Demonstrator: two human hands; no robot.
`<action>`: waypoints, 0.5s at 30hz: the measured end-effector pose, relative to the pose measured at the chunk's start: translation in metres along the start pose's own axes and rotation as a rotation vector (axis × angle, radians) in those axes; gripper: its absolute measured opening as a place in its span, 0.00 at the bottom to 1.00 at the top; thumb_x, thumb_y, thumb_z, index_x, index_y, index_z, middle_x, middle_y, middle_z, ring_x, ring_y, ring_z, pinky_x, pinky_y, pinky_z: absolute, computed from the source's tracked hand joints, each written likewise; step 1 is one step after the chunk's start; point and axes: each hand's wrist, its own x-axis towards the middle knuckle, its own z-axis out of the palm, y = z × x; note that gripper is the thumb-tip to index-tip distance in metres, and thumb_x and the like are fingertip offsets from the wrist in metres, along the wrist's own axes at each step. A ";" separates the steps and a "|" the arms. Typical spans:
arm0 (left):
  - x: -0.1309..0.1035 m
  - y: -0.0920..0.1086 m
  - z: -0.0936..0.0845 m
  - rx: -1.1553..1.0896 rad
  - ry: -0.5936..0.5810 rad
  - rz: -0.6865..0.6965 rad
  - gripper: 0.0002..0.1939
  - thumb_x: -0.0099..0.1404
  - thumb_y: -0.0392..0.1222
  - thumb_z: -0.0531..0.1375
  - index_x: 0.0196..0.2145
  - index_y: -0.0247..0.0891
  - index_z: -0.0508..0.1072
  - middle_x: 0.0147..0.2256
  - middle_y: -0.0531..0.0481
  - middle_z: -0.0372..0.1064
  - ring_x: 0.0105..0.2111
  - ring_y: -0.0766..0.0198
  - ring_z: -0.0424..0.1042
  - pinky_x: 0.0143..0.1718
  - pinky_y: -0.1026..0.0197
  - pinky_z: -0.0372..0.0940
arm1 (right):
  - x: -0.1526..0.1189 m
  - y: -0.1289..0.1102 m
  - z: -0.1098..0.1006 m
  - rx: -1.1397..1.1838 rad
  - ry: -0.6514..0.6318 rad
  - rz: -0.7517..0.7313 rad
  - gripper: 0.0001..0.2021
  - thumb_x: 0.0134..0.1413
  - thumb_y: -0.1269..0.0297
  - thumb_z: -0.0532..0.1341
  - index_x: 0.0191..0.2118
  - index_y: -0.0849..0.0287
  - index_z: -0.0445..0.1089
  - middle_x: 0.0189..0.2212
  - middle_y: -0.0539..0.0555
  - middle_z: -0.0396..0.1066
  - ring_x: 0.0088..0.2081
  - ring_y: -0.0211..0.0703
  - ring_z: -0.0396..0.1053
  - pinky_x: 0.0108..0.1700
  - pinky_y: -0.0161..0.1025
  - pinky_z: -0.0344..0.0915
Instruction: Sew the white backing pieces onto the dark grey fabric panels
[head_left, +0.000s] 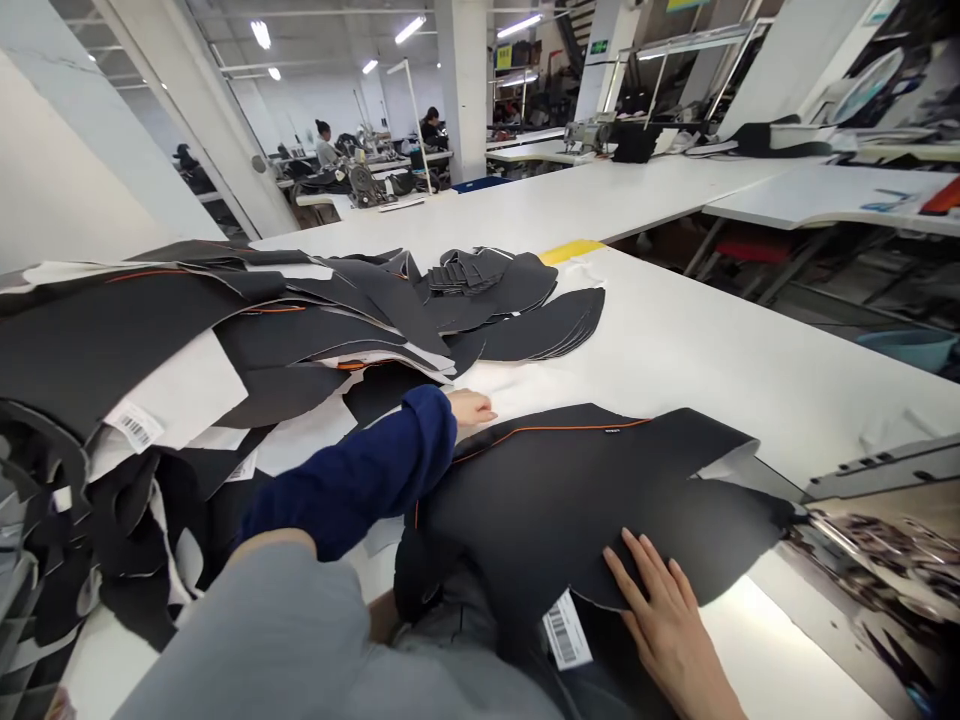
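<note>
A large black fabric panel (540, 480) with an orange piping line and a small label lies on the white table and hangs over its front edge. My right hand (664, 610) rests flat on the panel's near part, fingers spread. Beside that hand, a white barcode tag (567, 630) sticks out at the panel's lower edge. My left hand (471, 407), below a dark blue sleeve cover, is at the panel's far left edge with its fingers bent together. What they hold, if anything, is hidden. At the right, the panel's tip reaches the sewing machine (877, 560).
Stacked black pieces (300, 330) with white backing cover the table's left side. Several cut black pieces (540, 325) lie farther back, near a yellow item (570, 251). Scissors (896, 655) lie by the machine. Two people work at distant machines.
</note>
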 end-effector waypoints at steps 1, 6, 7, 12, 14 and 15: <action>0.002 -0.006 0.007 -0.005 -0.051 0.011 0.16 0.64 0.52 0.53 0.37 0.38 0.73 0.34 0.49 0.72 0.35 0.62 0.70 0.37 0.64 0.62 | 0.000 -0.001 0.000 0.007 0.000 0.004 0.32 0.58 0.71 0.47 0.67 0.52 0.39 0.66 0.60 0.41 0.64 0.60 0.46 0.56 0.60 0.54; -0.004 -0.004 0.041 0.011 -0.052 0.062 0.13 0.59 0.46 0.55 0.23 0.37 0.71 0.26 0.51 0.69 0.28 0.63 0.67 0.32 0.64 0.60 | -0.003 -0.003 -0.001 0.044 -0.028 0.038 0.31 0.56 0.74 0.49 0.65 0.54 0.47 0.66 0.61 0.39 0.64 0.60 0.43 0.58 0.61 0.52; -0.007 -0.004 0.037 0.015 -0.037 0.081 0.12 0.60 0.43 0.53 0.23 0.37 0.70 0.28 0.50 0.69 0.30 0.64 0.68 0.33 0.64 0.61 | -0.004 -0.004 -0.003 0.044 -0.043 0.051 0.31 0.55 0.75 0.50 0.65 0.54 0.48 0.66 0.61 0.39 0.65 0.60 0.43 0.59 0.61 0.52; -0.021 -0.016 -0.065 -0.018 0.380 0.149 0.14 0.60 0.41 0.48 0.35 0.37 0.72 0.43 0.47 0.69 0.44 0.61 0.68 0.49 0.62 0.61 | -0.006 -0.011 -0.016 0.034 -0.142 0.102 0.32 0.52 0.78 0.52 0.64 0.54 0.52 0.65 0.62 0.43 0.65 0.58 0.40 0.60 0.60 0.52; -0.030 -0.012 -0.122 0.056 0.576 0.119 0.15 0.60 0.42 0.48 0.39 0.38 0.71 0.45 0.49 0.68 0.46 0.60 0.67 0.52 0.59 0.59 | -0.005 -0.014 -0.021 0.044 -0.175 0.121 0.33 0.50 0.79 0.53 0.63 0.55 0.53 0.65 0.63 0.43 0.65 0.58 0.39 0.60 0.60 0.51; -0.035 -0.004 -0.147 0.118 0.629 0.100 0.15 0.61 0.42 0.48 0.39 0.38 0.71 0.46 0.50 0.68 0.45 0.60 0.67 0.52 0.58 0.59 | -0.004 -0.016 -0.023 0.053 -0.186 0.135 0.34 0.49 0.79 0.54 0.63 0.55 0.53 0.65 0.63 0.43 0.65 0.58 0.38 0.60 0.61 0.50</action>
